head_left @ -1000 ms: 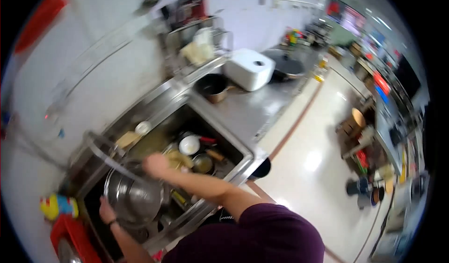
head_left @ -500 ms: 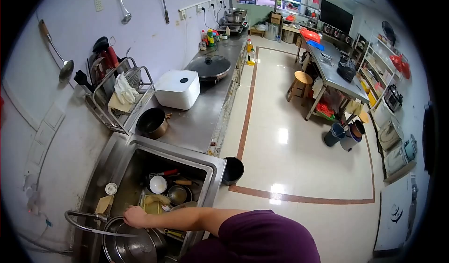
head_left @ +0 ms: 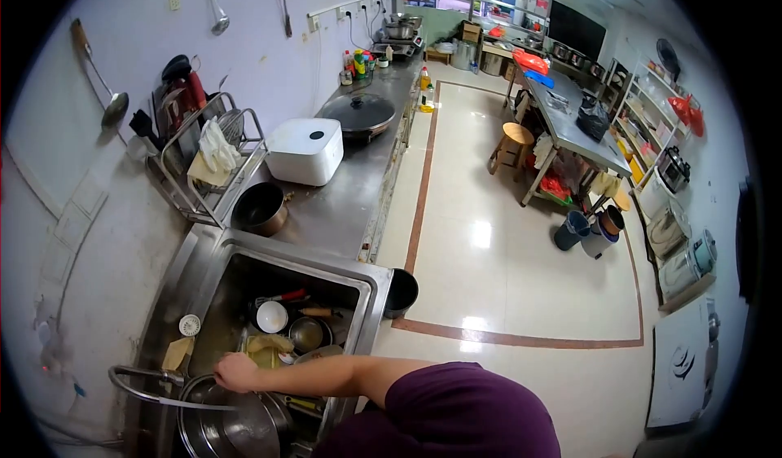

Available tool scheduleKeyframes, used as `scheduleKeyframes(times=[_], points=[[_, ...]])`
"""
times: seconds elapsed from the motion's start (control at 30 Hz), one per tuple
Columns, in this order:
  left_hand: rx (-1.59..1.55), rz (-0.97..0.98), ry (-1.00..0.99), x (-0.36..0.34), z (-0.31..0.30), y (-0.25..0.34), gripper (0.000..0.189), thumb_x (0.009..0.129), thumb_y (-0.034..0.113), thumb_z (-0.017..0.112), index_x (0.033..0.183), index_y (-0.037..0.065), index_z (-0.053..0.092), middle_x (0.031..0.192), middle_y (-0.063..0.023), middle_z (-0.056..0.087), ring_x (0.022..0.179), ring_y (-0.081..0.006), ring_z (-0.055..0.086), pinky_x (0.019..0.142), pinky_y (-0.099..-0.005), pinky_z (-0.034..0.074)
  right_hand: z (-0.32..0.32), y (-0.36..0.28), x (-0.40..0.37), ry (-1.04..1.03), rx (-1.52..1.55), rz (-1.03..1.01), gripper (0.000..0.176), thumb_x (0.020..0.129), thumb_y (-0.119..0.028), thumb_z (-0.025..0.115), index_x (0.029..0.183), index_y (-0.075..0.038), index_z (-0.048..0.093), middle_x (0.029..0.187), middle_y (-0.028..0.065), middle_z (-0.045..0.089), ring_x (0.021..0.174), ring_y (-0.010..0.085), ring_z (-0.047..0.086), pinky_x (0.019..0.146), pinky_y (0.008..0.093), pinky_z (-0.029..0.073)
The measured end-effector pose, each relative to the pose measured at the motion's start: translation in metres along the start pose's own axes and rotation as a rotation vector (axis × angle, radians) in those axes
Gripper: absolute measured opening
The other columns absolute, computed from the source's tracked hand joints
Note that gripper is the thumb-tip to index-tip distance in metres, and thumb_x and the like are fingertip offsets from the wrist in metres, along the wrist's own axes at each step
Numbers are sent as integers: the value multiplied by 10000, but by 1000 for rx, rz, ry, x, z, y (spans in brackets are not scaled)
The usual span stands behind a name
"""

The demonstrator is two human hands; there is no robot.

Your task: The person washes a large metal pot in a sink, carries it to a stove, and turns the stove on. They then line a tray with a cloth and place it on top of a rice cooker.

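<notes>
My right hand (head_left: 236, 372) reaches across the sink, its fingers curled over the far rim of a large round metal pot (head_left: 244, 429). The pot lies in the near end of the sink (head_left: 376, 295), partly cut off by the lower frame edge. A curved faucet (head_left: 122, 385) arches over the pot's left side. Just beyond the hand are a yellowish cloth-like item (head_left: 269, 343), a white bowl (head_left: 271, 317), a metal bowl (head_left: 307, 334) and a red-handled utensil (head_left: 285, 296). My left hand is out of view.
A dark saucepan (head_left: 261, 209), a dish rack (head_left: 216, 161), a white appliance (head_left: 305, 153) and a lidded pan (head_left: 357, 116) stand along the counter. A black bin (head_left: 401, 293) is beside the sink. Farther right are a wooden stool (head_left: 515, 140) and a steel table (head_left: 574, 124).
The whole view has shifted slightly. My right hand stays at the pot's rim, and the pot shows little movement.
</notes>
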State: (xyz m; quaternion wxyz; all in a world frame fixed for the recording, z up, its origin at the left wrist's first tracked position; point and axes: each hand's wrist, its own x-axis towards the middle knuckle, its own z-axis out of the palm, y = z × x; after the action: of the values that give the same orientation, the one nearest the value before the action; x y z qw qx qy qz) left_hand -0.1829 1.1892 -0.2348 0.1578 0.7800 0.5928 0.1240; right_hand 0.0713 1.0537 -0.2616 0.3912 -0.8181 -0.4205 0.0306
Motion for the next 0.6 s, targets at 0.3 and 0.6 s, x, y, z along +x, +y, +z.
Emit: scheduleKeyframes(times=[0.3, 0.6], points=[[-163, -40, 5, 1, 5, -3, 420, 832, 423, 430, 1031, 79, 565, 975, -141, 583, 900, -298, 553, 751, -351, 428, -5, -1, 2, -115, -85, -26, 223, 728, -274, 512, 756, -74, 604, 732, 140, 594, 680, 308, 579, 613, 417, 466], [-212, -12, 195, -9, 7, 1, 357, 811, 401, 459, 925, 94, 600, 807, -132, 602, 780, -316, 563, 653, -364, 440, -3, 3, 5, -13, -1, -74, 236, 782, -283, 501, 790, -74, 609, 758, 151, 593, 710, 333, 563, 607, 412, 443]])
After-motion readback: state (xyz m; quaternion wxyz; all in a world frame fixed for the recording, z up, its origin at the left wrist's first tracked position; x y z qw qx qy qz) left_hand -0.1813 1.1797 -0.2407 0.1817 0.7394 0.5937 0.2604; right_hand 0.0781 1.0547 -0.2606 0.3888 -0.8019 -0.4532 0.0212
